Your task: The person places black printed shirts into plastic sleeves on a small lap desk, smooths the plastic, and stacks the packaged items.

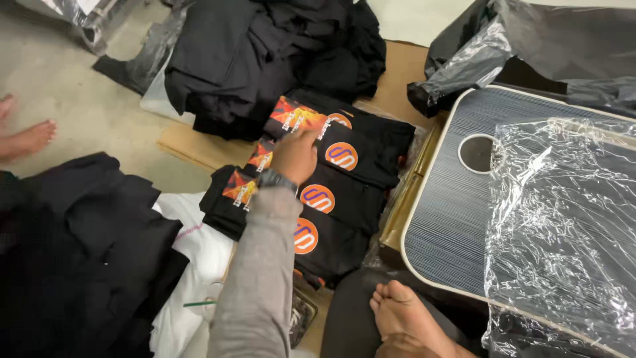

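The left hand (295,156), in a grey sleeve with a dark watch, rests flat with fingers loosely spread on the stack of folded black shirts (344,192), gripping nothing that I can tell. The shirts overlap in a row on cardboard (192,147) at centre, between a loose black pile (265,53) far behind and a grey lap table (444,219) to the right. A bare foot (404,315) lies near.
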